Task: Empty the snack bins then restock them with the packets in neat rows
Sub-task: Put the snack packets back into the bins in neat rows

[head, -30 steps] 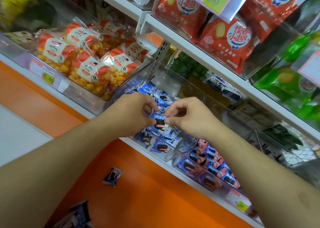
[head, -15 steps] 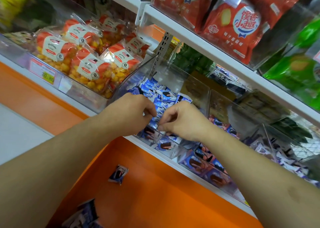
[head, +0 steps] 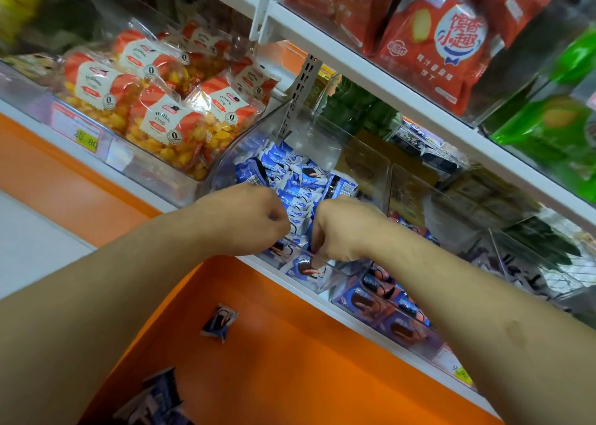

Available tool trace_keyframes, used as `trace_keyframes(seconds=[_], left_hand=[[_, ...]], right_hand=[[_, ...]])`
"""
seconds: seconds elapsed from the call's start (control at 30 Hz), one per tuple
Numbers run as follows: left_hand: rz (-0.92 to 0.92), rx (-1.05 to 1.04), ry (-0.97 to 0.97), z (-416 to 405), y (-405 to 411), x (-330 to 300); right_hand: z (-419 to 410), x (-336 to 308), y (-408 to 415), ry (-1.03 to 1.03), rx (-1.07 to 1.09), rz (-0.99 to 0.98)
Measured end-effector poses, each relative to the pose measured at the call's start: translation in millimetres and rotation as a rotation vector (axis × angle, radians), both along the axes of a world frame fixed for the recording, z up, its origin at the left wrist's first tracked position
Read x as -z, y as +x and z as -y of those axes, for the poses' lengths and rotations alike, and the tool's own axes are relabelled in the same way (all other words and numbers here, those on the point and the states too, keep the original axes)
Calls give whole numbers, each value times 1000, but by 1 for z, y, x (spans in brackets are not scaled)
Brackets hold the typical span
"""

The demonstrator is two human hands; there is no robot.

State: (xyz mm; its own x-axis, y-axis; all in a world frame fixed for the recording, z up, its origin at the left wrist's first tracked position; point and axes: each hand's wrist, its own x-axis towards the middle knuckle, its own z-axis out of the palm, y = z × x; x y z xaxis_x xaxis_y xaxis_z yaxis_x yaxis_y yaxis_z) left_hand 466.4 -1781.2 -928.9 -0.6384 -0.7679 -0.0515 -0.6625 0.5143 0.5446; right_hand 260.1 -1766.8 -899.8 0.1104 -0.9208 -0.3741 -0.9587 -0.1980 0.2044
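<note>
Both my left hand (head: 248, 221) and right hand (head: 338, 231) curl into the clear bin (head: 322, 153), grip unclear; I'd seat blue packets (head: 300, 182) upright, edges aligned.

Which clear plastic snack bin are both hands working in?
The clear bin of blue-and-white cookie packets, beside the yellow crisp bags. The left hand and right hand reach into it.
</note>
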Motion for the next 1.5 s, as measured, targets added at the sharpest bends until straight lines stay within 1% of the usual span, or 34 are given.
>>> trace_keyframes(seconds=[0.1, 0.2, 0.33, 0.43, 0.7, 0.83, 1.0, 1.07, 1.13, 1.2, 1.23, 1.3, 1.5], left_hand=[[-31, 3, 15, 0, 0, -2], [-70, 23, 60, -2, 3, -7], [-20, 50, 18, -5, 6, -7], [8, 62, 11, -7, 7, -10], [65, 45, 67, -4, 3, -6], [84, 30, 86, -4, 2, -5], [150, 18, 30, -4, 0, -7], [159, 26, 31, -3, -1, -6], [155, 40, 47, -2, 1, -5], [137, 53, 63, -1, 2, -4], [132, 62, 66, -2, 2, -5], [130, 64, 59, -2, 2, -7], [122, 85, 89, 0, 4, -9]], right_hand=[[0, 4, 0, -2, 6, -8], [1, 1, -3, 60, 55, 78], [1, -1, -3, 79, 59, 125], [-1, -3, -4, 81, 61, 108], [2, -18, -11, 32, 61, 48], [3, -15, -12, 10, 51, 18], [3, -2, -8, 32, 31, 5], [5, -6, -9, 71, 57, 61], [6, -11, -10, 84, 125, 210], [9, -11, -10, 10, 187, 363], [10, -9, -9, -25, 204, 406], [11, -4, -6, -45, 213, 426], [13, 11, 2, -51, 214, 401]])
